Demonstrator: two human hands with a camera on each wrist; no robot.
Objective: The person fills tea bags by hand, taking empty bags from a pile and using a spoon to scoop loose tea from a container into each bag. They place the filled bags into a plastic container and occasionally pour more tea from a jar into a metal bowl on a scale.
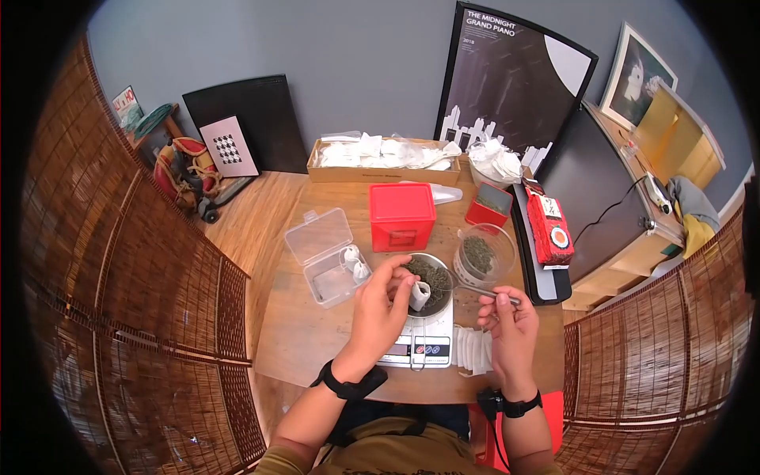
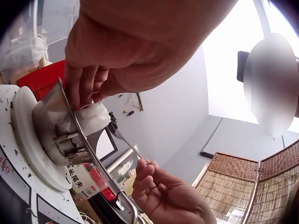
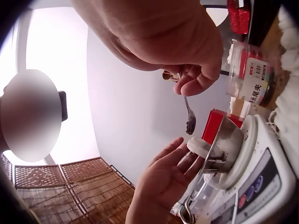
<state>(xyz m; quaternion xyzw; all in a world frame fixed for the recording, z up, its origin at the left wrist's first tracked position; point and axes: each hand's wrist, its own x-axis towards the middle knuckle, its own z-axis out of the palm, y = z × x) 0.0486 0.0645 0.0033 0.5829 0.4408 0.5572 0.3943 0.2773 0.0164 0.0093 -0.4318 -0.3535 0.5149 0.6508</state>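
left hand (image 1: 378, 310) pinches open-mouthed pouch (image 1: 419, 298) at metal bowl (image 2: 48, 116); right hand (image 1: 513, 331) pinches leaf-loaded spoon (image 3: 190, 116). two rounded pouches (image 1: 360, 271) boxed, likely done; flat ones (image 1: 473, 351) seem left.

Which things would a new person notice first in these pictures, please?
Probably the bright red box near the middle of the wooden table, behind the metal bowl of dried leaves. Then the left hand, which holds a small white pouch at the bowl, and the right hand with a spoon close to it. The large dark poster against the wall also stands out.
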